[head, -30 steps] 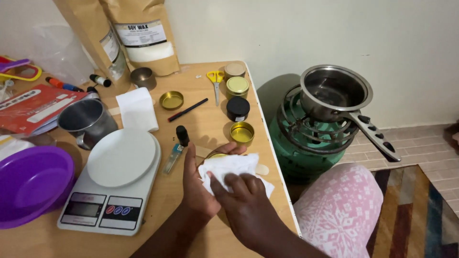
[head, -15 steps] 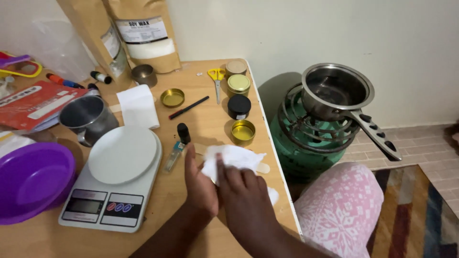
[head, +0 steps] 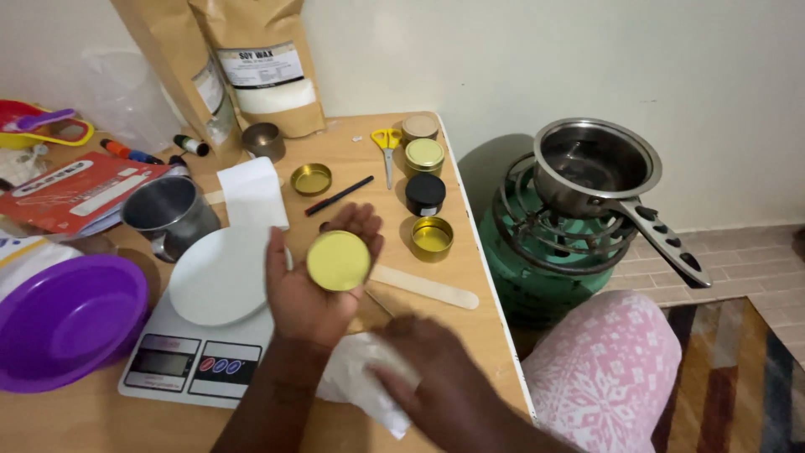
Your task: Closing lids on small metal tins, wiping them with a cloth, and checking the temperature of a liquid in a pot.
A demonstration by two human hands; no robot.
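My left hand (head: 314, 289) is raised palm up over the table and holds a round gold tin (head: 338, 261) in its fingers. My right hand (head: 440, 382) sits lower, near the table's front edge, closed on a crumpled white tissue (head: 360, 382). A flat wooden stick (head: 423, 287) lies on the wood just right of the left hand. An open gold tin (head: 433, 237) stands beyond the stick.
A white kitchen scale (head: 205, 335), purple bowl (head: 63, 319) and metal mug (head: 168, 214) stand left. Farther back are a black-lidded tin (head: 425, 193), gold tins (head: 424, 153), scissors (head: 386, 143), a black pen (head: 339, 195) and brown paper bags (head: 264, 67). A saucepan (head: 597, 168) sits on a green gas burner (head: 545, 260) at right.
Both hands were wiping together with the tissue near the table's middle. Now my left hand has lifted the gold tin clear, and my right hand has drawn the tissue down toward me.
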